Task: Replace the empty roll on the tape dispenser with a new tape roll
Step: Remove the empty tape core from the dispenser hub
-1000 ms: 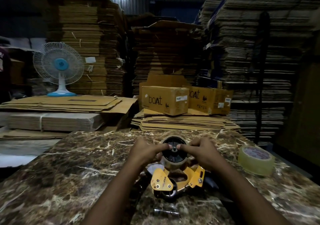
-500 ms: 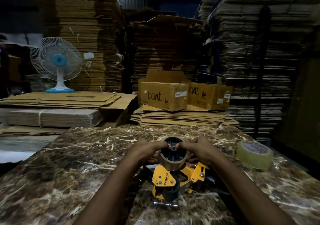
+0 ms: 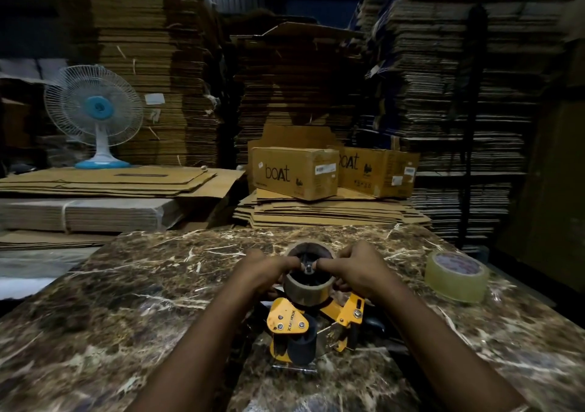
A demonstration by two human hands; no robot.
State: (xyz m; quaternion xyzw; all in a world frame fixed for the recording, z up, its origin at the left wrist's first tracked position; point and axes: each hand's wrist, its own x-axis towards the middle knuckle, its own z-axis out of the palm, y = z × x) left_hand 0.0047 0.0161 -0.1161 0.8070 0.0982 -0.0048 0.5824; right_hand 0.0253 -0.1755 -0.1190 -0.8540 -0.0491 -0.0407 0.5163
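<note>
A yellow tape dispenser (image 3: 286,319) lies on the marble table (image 3: 126,300) close in front of me. A brown cardboard roll core (image 3: 308,289) sits on its black hub. My left hand (image 3: 264,270) grips the core from the left, thumb pressed at the hub's centre. My right hand (image 3: 357,270) grips it from the right, thumb also at the centre. The fingers under the core are hidden. A new roll of clear tape (image 3: 456,275) lies flat on the table to the right, apart from both hands.
Two "boat" cartons (image 3: 294,172) rest on flattened cardboard beyond the table's far edge. A white and blue fan (image 3: 93,114) stands on a cardboard stack at the left. Tall piles of flat cardboard (image 3: 443,79) fill the background. The table's right edge runs just past the tape roll.
The dispenser has been pulled slightly nearer to me and tipped up, with the core raised. Both hands stay on the core, thumbs at its centre.
</note>
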